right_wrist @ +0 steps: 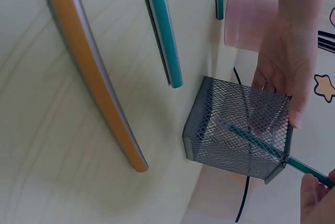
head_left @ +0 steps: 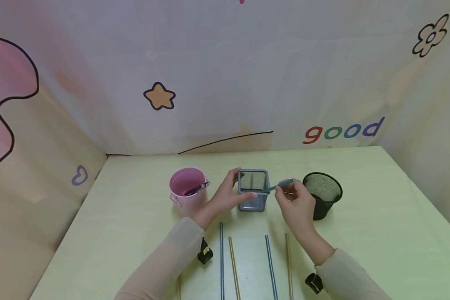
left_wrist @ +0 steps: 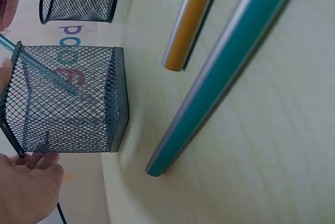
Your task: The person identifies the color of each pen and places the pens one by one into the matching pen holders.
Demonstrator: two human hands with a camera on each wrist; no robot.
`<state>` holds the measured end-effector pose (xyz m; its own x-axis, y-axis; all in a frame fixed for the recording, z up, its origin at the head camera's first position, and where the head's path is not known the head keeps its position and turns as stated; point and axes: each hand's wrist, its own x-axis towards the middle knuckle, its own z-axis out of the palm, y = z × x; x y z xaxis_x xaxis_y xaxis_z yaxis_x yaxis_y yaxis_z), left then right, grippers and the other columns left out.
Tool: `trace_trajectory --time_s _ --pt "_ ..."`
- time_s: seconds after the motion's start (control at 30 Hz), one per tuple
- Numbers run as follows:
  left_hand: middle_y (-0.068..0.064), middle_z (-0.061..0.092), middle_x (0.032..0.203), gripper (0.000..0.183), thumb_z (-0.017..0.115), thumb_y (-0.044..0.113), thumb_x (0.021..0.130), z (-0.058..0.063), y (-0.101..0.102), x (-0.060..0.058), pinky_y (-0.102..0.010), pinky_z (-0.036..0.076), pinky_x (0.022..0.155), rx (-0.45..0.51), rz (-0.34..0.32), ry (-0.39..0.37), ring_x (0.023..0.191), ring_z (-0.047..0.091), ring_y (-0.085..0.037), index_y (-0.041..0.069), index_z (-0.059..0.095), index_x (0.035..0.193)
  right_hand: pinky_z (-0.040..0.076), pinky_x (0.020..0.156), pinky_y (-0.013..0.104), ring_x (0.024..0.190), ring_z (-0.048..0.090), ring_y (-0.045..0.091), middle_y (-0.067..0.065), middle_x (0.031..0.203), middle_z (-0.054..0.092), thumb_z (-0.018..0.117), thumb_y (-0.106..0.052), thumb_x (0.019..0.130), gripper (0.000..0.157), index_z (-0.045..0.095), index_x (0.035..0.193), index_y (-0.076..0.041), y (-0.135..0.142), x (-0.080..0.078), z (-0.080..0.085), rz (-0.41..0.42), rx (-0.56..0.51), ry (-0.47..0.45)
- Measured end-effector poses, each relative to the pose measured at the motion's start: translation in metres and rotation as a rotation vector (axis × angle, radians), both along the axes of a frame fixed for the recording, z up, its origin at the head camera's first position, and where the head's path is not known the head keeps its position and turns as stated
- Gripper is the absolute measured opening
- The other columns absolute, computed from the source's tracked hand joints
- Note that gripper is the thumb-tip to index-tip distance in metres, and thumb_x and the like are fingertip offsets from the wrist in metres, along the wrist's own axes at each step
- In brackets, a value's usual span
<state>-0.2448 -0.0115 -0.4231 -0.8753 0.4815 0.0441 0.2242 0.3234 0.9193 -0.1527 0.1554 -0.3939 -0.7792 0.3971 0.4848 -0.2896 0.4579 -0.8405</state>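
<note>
My left hand (head_left: 225, 198) grips a grey square mesh pen holder (head_left: 253, 204), thumb along its near rim and fingers at its left side. In my right hand (head_left: 296, 204), a thin teal stick (head_left: 287, 182) is pinched between thumb and fingers. The stick slants down to the left over the holder's right rim. Through the mesh in the right wrist view, the lower part of the teal stick (right_wrist: 256, 141) shows inside the holder (right_wrist: 220, 109). The left wrist view also shows the holder (left_wrist: 63, 109) with fingers under its side.
A pink bucket (head_left: 187, 204) with dark objects inside stands left of the holder, and a round black mesh pen holder (head_left: 322, 208) stands right. Several teal and yellow sticks, including a teal one (head_left: 222, 258) and a yellow one (head_left: 289, 262), lie on the table (head_left: 378, 216) nearer me.
</note>
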Motion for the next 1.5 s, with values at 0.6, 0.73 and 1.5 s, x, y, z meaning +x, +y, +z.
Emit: trace_trajectory --time_s 0.6,0.73,1.5 --pt "-0.013 0.035 0.149 0.091 0.075 0.026 0.081 0.005 0.005 0.001 -0.048 0.029 0.113 -0.017 -0.002 -0.001 0.142 0.028 -0.030 0.007 0.018 0.150 0.046 0.066 0.003 0.070 0.053 -0.013 0.020 0.083 0.069 0.065 0.006 0.080 0.010 0.064 0.090 0.007 -0.003 -0.001 -0.010 -0.007 0.029 -0.063" --pt "-0.013 0.034 0.150 0.091 0.075 0.026 0.081 0.006 0.005 0.002 -0.047 0.029 0.113 -0.024 0.004 -0.001 0.142 0.027 -0.030 0.007 0.018 0.150 0.046 0.067 0.003 0.071 0.054 -0.012 0.020 0.084 0.069 0.066 0.005 0.080 0.010 0.063 0.090 0.006 -0.003 0.000 -0.010 -0.001 0.036 -0.070" --pt "-0.015 0.033 0.150 0.091 0.075 0.028 0.081 0.003 0.004 0.004 -0.048 0.029 0.113 -0.024 0.025 -0.013 0.141 0.027 -0.033 0.008 0.018 0.149 0.046 0.066 0.005 0.076 0.058 0.005 0.018 0.093 0.066 0.073 -0.003 0.079 0.027 0.061 0.102 0.004 0.008 0.030 0.002 0.067 0.039 -0.353"
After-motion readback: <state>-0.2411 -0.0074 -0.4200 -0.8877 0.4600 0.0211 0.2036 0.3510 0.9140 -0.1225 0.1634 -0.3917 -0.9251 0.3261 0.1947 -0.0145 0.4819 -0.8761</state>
